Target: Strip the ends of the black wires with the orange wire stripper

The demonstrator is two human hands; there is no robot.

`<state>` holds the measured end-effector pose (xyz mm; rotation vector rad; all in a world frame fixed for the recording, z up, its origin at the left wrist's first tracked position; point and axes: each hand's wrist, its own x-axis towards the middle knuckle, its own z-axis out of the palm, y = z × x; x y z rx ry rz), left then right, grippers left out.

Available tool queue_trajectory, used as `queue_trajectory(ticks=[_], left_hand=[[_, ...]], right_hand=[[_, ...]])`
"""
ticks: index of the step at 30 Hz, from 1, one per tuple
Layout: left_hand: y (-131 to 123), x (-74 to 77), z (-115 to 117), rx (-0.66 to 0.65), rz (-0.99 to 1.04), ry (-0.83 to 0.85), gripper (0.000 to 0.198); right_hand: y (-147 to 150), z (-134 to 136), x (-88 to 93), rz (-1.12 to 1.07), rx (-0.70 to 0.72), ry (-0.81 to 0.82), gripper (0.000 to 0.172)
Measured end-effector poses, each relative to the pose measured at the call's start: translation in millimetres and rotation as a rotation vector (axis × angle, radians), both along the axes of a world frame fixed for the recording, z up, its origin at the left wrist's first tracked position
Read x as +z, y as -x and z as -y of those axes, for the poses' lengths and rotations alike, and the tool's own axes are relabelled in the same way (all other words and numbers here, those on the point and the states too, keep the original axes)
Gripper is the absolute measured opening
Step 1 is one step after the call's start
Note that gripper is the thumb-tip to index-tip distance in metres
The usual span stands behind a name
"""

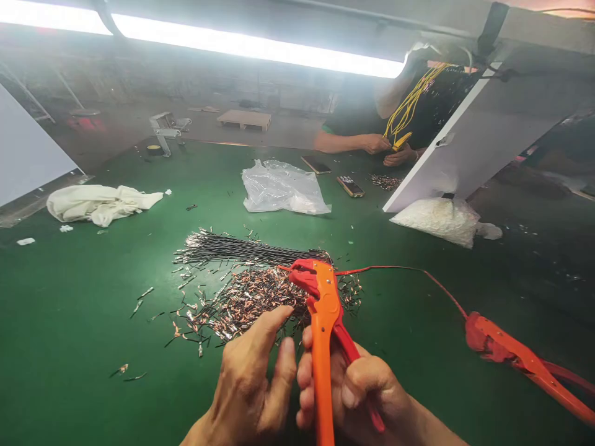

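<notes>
My right hand [357,390] grips the handles of an orange and red crimping tool [323,310], held upright with its jaws over a pile of small metal terminals [242,300]. A thin red wire [400,268] runs from the jaws off to the right. My left hand [253,378] sits just left of the tool, its fingers curled close together beside the handle; what they pinch, if anything, is too small to see. A bundle of dark cut wires [242,249] lies behind the terminals.
A second orange crimping tool [520,359] lies at the right. On the green table [69,310] are a white cloth [97,203], a clear plastic bag [281,186], a bag of white parts [441,220] and two phones [350,186]. Across the table, another person's hands [388,148] handle yellow wires.
</notes>
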<state>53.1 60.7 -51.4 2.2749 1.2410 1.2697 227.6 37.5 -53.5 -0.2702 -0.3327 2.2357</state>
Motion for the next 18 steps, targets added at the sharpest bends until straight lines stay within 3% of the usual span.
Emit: queue_trajectory(ticks=[7,14,18], left_hand=[[-5.0,-5.0,4.7,-0.199,-0.084,0.012,0.075],[-14.1,-9.0,4.8,-0.232,-0.086,0.24,0.058],[-7.8,-0.9,2.1,-0.254,-0.077,0.203,0.049]], right_hand=[[0.6,-2.8,6.8,0.26,-0.23,0.041,0.057],[4.4,-8.2,10.6,0.267,-0.219,0.106,0.031],[-1.3,-8.2,13.0,0.257,-0.195,0.053,0.049]])
